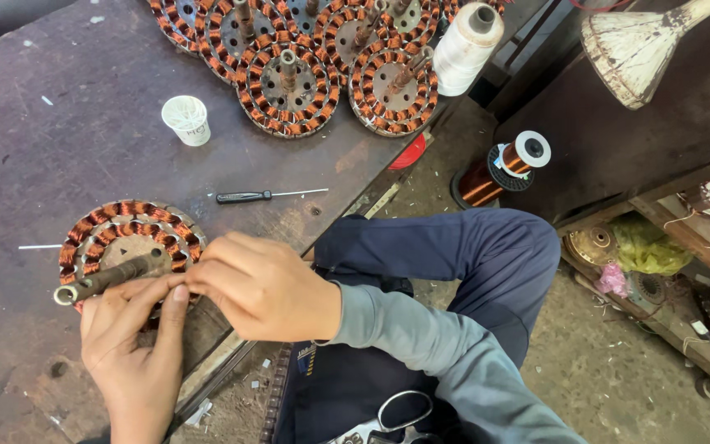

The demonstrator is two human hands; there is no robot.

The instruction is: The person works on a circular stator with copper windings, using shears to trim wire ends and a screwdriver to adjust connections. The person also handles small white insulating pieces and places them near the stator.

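Across the dark counter (59, 148), finished stators (289, 82) waited far off while my left hand (137, 353) and right hand (260, 288) fingers pinched together at the near stator (129, 238), its winding seemingly unfinished.

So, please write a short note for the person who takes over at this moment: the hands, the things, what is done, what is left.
Left hand: under the near edge of the wound stator, fingers closed on it.
Right hand: fingers pinched at the same edge, beside the shaft.
The stator lies flat on the workbench; its copper coils look complete all round.
Thin screwdriver and white cup lie behind it, untouched.
Finished-looking stators are grouped at the far edge.
Left: whatever the fingers work on at the edge; it is hidden.
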